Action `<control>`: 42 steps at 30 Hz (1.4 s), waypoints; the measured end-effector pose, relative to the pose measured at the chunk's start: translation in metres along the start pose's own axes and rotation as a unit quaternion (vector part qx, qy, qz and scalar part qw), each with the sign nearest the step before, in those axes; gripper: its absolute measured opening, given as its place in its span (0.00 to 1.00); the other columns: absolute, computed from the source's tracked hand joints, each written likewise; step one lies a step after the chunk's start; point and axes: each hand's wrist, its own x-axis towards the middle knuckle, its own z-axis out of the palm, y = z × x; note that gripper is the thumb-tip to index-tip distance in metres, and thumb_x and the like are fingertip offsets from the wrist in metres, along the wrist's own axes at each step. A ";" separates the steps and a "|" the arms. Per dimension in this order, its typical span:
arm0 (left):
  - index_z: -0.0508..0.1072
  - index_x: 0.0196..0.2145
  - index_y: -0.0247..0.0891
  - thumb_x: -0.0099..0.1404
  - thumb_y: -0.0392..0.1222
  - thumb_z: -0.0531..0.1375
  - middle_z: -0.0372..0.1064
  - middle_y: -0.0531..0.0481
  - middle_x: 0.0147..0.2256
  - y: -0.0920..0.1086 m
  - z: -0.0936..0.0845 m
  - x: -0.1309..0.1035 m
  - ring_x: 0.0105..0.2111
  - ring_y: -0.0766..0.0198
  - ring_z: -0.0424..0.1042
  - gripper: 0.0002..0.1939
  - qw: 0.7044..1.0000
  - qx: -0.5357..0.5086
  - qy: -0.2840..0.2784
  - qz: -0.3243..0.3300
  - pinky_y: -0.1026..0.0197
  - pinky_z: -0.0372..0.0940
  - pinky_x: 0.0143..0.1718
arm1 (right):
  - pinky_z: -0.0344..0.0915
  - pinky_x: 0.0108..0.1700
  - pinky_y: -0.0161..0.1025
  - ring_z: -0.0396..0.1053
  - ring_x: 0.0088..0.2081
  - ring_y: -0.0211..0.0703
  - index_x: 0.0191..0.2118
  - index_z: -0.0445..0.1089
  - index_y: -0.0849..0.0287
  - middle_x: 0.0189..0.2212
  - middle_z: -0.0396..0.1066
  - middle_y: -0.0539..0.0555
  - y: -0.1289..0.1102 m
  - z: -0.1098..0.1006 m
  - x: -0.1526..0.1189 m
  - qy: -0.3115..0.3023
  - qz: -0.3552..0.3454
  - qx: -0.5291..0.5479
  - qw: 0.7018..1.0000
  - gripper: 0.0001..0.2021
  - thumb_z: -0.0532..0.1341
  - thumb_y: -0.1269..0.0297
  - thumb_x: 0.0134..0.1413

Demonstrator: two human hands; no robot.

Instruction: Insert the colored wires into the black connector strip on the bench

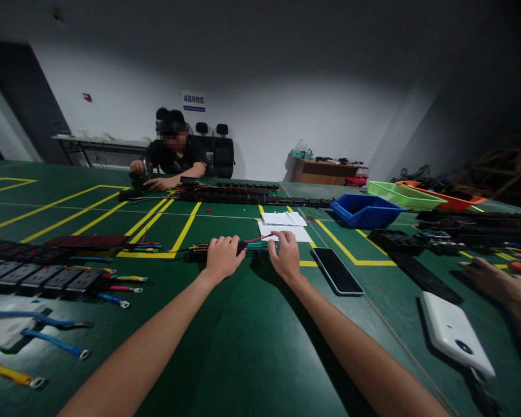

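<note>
My left hand (224, 256) is wrapped over a dark bundle of wires (198, 251) lying on the green table (226, 347). From its right side, a red wire (257, 238) and several green-blue wires stick out. My right hand (283, 252) pinches the end of the red wire between thumb and forefinger. White papers (286, 226) lie just beyond my right hand, and a phone (337, 271) rests to its right.
Power strips (39, 278) and lugged cables (54, 343) lie at left. Blue (365, 211), green (406, 194) and orange bins stand at right, near a white device (457, 331) and another person's hand (499, 281). A person (176, 156) sits across the table behind long black strips (252, 197).
</note>
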 end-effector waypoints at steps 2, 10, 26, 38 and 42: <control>0.72 0.47 0.40 0.72 0.55 0.51 0.75 0.40 0.44 0.000 0.001 0.000 0.46 0.48 0.71 0.18 1.000 0.000 -0.001 -0.001 0.49 0.58 0.46 | 0.64 0.56 0.51 0.66 0.52 0.53 0.54 0.71 0.60 0.49 0.69 0.63 -0.003 -0.002 -0.001 0.012 -0.045 0.011 0.999 0.17 0.54 0.65 0.63; 0.71 0.45 0.40 0.72 0.54 0.51 0.75 0.42 0.42 -0.001 0.003 0.000 0.43 0.50 0.71 0.17 1.000 0.003 0.010 0.010 0.50 0.59 0.44 | 0.63 0.56 0.52 0.66 0.54 0.55 0.57 0.69 0.61 0.51 0.70 0.64 -0.003 0.000 -0.002 0.011 -0.038 -0.026 0.999 0.20 0.54 0.64 0.63; 0.71 0.45 0.39 0.73 0.54 0.51 0.76 0.42 0.42 -0.001 0.000 0.001 0.43 0.51 0.72 0.18 1.000 0.008 0.010 0.016 0.50 0.59 0.43 | 0.60 0.44 0.44 0.70 0.44 0.52 0.42 0.77 0.56 0.41 0.77 0.60 -0.005 0.000 0.001 -0.103 0.105 -0.135 0.980 0.16 0.52 0.57 0.69; 0.71 0.45 0.39 0.73 0.52 0.51 0.76 0.42 0.42 0.000 -0.003 0.001 0.44 0.51 0.72 0.17 1.000 0.017 -0.001 0.012 0.50 0.60 0.44 | 0.65 0.57 0.51 0.66 0.55 0.53 0.57 0.69 0.59 0.53 0.69 0.64 -0.005 -0.001 -0.001 0.040 -0.096 0.020 0.994 0.19 0.56 0.66 0.62; 0.71 0.46 0.38 0.73 0.52 0.51 0.76 0.42 0.43 -0.001 -0.001 0.001 0.44 0.51 0.72 0.17 1.000 0.011 0.003 0.014 0.51 0.60 0.44 | 0.64 0.55 0.50 0.66 0.54 0.54 0.57 0.69 0.60 0.52 0.69 0.64 -0.005 0.000 -0.001 0.036 -0.076 0.000 0.996 0.19 0.56 0.65 0.62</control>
